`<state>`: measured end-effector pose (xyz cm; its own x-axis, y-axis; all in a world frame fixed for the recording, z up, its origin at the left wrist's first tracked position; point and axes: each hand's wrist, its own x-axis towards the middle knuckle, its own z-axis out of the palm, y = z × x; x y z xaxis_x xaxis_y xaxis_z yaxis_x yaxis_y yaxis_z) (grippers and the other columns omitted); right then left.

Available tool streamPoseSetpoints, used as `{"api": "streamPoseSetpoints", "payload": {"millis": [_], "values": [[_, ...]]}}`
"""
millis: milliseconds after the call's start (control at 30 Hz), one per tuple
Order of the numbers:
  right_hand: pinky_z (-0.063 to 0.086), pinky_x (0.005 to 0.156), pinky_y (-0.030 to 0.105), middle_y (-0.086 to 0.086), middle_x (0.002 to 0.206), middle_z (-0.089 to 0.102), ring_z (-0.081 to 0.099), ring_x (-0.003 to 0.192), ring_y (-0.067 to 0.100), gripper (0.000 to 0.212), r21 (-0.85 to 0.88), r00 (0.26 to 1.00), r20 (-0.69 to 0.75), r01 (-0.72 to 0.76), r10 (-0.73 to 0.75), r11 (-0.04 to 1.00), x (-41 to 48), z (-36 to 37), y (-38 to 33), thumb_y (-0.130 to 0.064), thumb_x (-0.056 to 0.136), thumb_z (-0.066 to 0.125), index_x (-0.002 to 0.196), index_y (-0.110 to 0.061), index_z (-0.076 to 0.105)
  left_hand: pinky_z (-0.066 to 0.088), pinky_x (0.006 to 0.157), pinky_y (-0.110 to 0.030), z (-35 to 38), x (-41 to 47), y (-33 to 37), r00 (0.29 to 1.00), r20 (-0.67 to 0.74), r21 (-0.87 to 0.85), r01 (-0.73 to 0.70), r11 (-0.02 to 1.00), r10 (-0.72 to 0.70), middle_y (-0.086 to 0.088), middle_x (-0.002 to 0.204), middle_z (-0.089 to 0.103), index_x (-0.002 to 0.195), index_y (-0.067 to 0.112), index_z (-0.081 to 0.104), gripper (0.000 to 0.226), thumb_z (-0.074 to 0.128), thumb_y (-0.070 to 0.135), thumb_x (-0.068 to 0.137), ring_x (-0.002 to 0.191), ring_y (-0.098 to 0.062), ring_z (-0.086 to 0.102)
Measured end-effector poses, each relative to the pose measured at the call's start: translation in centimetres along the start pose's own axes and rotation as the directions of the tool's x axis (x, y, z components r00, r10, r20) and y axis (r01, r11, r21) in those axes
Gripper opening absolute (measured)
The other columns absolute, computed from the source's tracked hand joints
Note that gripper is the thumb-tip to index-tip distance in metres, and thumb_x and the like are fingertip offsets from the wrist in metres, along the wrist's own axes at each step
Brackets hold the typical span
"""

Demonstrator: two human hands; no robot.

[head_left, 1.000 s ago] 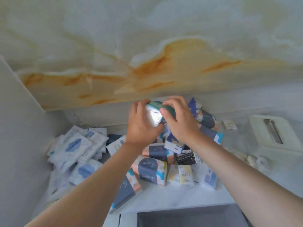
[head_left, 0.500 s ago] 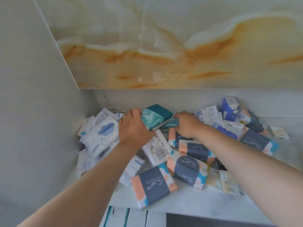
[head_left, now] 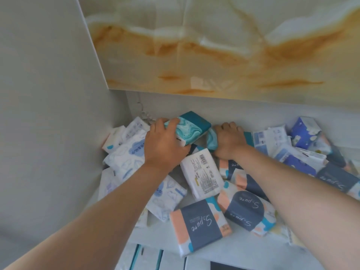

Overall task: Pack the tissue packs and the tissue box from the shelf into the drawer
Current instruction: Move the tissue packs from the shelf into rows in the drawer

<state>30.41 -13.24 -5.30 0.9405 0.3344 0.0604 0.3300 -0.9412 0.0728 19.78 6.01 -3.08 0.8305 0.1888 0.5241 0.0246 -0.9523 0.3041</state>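
Note:
A heap of tissue packs covers the white shelf. My left hand is shut on a teal marbled pack, held just above the heap at the back. My right hand is closed over a second teal pack lying in the pile against the back wall. In front lie navy-and-peach packs, a white pack with a barcode and white packs with blue prints at the left. The drawer shows at the bottom edge with packs standing in it. The tissue box is out of view.
A grey side wall closes the shelf on the left. A marbled beige and orange panel rises behind and above the shelf. Blue and white packs are piled at the right.
The view swung left, so the tissue box left the frame. Both hands held one teal pack high a second ago; now the left holds it alone and the right has dropped onto another teal pack.

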Motion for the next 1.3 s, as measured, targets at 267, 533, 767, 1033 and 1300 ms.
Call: {"api": "streamPoseSetpoints", "payload": {"millis": [267,533,767,1033,1300], "values": [[0.037,0.087,0.037,0.006,0.128,0.045,0.04,0.116,0.026,0.081,0.266,0.974,-0.211,0.143,-0.087,0.953,-5.1,-4.7,0.3,-0.032,0.066,0.078,0.136,-0.021,0.039,0.037,0.101,-0.033,-5.7,-2.5,-0.2,0.996,-0.039,-0.135,-0.089,0.987,0.084,-0.002,0.129,0.045,0.13,0.024,0.051,0.074,0.076,0.048,0.065,0.119,-0.021,0.04],[0.045,0.09,0.042,0.006,0.128,0.049,0.045,0.116,0.027,0.081,0.485,0.927,-0.374,0.198,-0.003,0.852,-14.6,-9.7,-1.0,-0.027,0.069,0.083,0.137,-0.015,0.041,0.04,0.104,-0.034,-14.2,-7.7,-0.6,0.988,-0.085,-0.364,-0.155,0.918,0.133,0.0,0.126,0.044,0.129,0.017,0.049,0.074,0.077,0.038,0.064,0.119,-0.02,0.047],[0.037,0.094,0.033,0.005,0.134,0.042,0.039,0.122,0.021,0.109,0.563,0.904,-0.426,0.238,0.031,0.791,-22.8,-11.7,-3.4,-0.028,0.065,0.087,0.152,-0.028,0.02,0.04,0.097,-0.025,-20.4,-12.7,-1.8,0.992,-0.073,-0.461,-0.122,0.879,0.1,0.004,0.121,0.045,0.131,0.018,0.046,0.072,0.067,0.048,0.069,0.113,-0.012,0.048],[0.04,0.073,0.011,-0.01,0.114,0.053,0.054,0.099,0.002,0.075,0.814,0.969,-0.239,0.232,-0.057,0.533,-30.7,-13.1,-7.9,-0.026,0.067,0.082,0.127,-0.037,0.037,0.049,0.08,-0.028,-24.4,-18.8,-4.6,0.964,0.127,-0.461,-0.149,0.875,0.232,0.01,0.107,0.056,0.119,0.022,0.054,0.058,0.052,0.059,0.075,0.095,-0.006,0.056],[0.048,0.081,0.03,-0.006,0.111,0.055,0.054,0.097,0.014,0.074,0.804,0.888,0.246,0.036,-0.388,0.594,-36.2,-9.7,-12.5,-0.032,0.071,0.078,0.127,-0.036,0.029,0.043,0.094,-0.023,-25.1,-25.4,-6.0,0.753,0.578,-0.424,-0.053,0.904,0.315,0.013,0.116,0.05,0.123,0.033,0.056,0.054,0.067,0.048,0.072,0.106,-0.002,0.051]]}}
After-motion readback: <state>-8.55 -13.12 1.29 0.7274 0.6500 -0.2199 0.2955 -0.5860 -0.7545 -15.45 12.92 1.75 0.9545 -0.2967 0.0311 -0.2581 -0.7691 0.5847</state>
